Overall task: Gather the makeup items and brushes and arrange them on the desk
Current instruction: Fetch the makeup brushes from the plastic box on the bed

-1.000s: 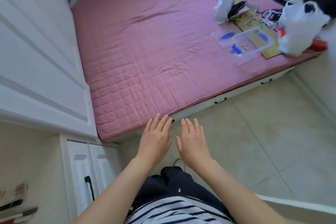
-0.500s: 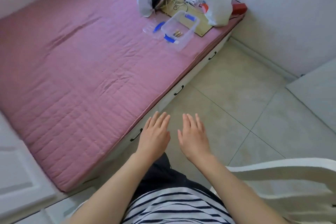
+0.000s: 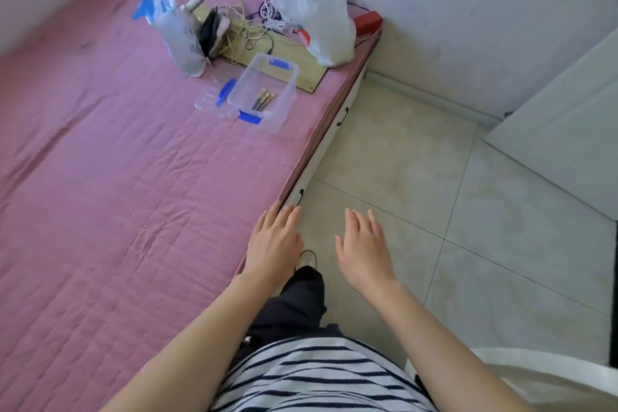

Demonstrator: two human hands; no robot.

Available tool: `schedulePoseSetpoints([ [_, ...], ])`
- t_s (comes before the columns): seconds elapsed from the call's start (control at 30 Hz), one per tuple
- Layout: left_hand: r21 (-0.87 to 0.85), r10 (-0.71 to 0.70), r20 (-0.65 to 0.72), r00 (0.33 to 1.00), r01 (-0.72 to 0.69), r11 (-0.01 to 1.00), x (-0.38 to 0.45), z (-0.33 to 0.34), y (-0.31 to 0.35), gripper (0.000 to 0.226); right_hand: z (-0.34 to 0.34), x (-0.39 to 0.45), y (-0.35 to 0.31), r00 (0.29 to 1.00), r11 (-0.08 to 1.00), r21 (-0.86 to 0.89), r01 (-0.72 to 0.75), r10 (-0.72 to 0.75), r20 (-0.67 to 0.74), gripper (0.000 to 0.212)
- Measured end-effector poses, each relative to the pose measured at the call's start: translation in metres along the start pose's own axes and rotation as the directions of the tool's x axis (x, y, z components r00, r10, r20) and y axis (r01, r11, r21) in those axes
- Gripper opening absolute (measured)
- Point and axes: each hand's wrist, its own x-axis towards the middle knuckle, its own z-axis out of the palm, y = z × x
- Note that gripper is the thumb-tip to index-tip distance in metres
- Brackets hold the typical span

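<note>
Clear plastic box with brushes inside; both hands flat, empty.

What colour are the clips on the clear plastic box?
Blue: the clips on the clear plastic box, head view.

Bed, pink quilted cover: clear box holding brushes, its lid beside; two plastic bags, tangled cables, wooden board.

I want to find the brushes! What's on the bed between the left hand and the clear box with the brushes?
Head view: only bare pink quilt between the left hand and the clear box.
</note>
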Motion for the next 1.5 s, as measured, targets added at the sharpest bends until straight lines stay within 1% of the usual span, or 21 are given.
schedulePoseSetpoints([
  [0.13, -0.007, 0.056, -0.029, 0.998, -0.056, 0.998, 0.077, -0.022, -0.002, 0.049, -0.030, 0.069, 0.000, 0.999, 1.000, 0.010, -0.009, 0.010, -0.038, 0.060],
  [0.23, -0.019, 0.098, -0.048, 0.994, -0.099, 0.995, 0.131, -0.035, 0.000, 0.046, -0.054, 0.116, 0.007, 0.996, 0.998, 0.033, -0.045, 0.047, -0.072, 0.059],
  [0.37, -0.017, 0.087, -0.033, 0.996, -0.088, 0.996, 0.191, -0.047, 0.005, 0.045, -0.079, 0.161, 0.023, 0.993, 0.996, 0.047, -0.080, 0.084, -0.084, 0.059],
  [0.47, -0.010, 0.104, 0.000, 0.995, -0.104, 0.994, 0.231, -0.051, 0.016, 0.044, -0.096, 0.192, 0.040, 0.992, 0.994, 0.043, -0.097, 0.101, -0.082, 0.058],
  [0.63, -0.023, 0.085, -0.007, 0.996, -0.085, 0.996, 0.289, -0.053, 0.047, 0.046, -0.124, 0.245, 0.076, 0.994, 0.998, 0.018, -0.062, 0.064, -0.089, 0.058],
  [0.7, -0.029, 0.056, -0.037, 0.998, -0.057, 0.998, 0.308, -0.054, 0.060, 0.045, -0.137, 0.267, 0.090, 0.997, 0.999, 0.008, -0.032, 0.032, -0.076, 0.058],
  [0.83, -0.071, -0.060, -0.051, 0.997, 0.056, 0.996, 0.338, -0.056, 0.083, 0.045, -0.163, 0.309, 0.112, 0.998, 0.999, -0.012, 0.049, -0.049, -0.040, 0.058],
  [0.97, -0.090, -0.146, -0.044, 0.988, 0.141, 0.986, 0.364, -0.056, 0.095, 0.042, -0.183, 0.350, 0.122, 0.989, 0.989, -0.045, 0.143, -0.144, -0.029, 0.058],
  [1.07, -0.105, -0.192, -0.081, 0.978, 0.183, 0.977, 0.382, -0.060, 0.097, 0.038, -0.194, 0.378, 0.123, 0.977, 0.975, -0.067, 0.210, -0.211, -0.013, 0.058],
  [1.17, -0.137, -0.269, -0.103, 0.957, 0.254, 0.957, 0.401, -0.065, 0.092, 0.038, -0.199, 0.408, 0.119, 0.960, 0.956, -0.089, 0.278, -0.278, 0.015, 0.057],
  [1.3, -0.150, -0.356, -0.101, 0.929, 0.340, 0.929, 0.429, -0.067, 0.073, 0.038, -0.202, 0.449, 0.105, 0.935, 0.930, -0.104, 0.353, -0.350, 0.052, 0.056],
  [1.4, -0.168, -0.416, -0.088, 0.905, 0.398, 0.902, 0.450, -0.068, 0.052, 0.039, -0.202, 0.482, 0.087, 0.903, 0.891, -0.143, 0.430, -0.425, 0.068, 0.054],
  [1.5, -0.186, -0.472, -0.079, 0.878, 0.452, 0.873, 0.468, -0.070, 0.029, 0.039, -0.199, 0.516, 0.064, 0.862, 0.843, -0.179, 0.507, -0.488, 0.141, 0.056],
])
